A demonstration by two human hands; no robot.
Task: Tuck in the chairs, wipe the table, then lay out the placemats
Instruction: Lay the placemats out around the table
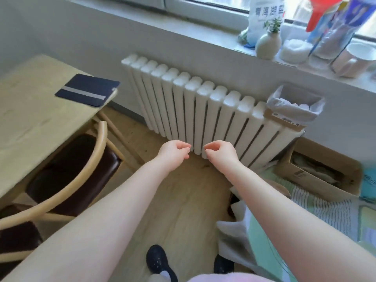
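A folded dark navy placemat with a pale grey stripe lies at the corner of the light wooden table, its edge slightly overhanging. A bent-wood chair with a dark brown cushioned seat stands partly tucked under the table's near side. Both hands are held out over the wooden floor, close together but apart: the left hand and the right hand have loosely curled fingers and grasp nothing. Beyond them a white ribbed radiator stands against the wall, with a lined cardboard bin at its right end
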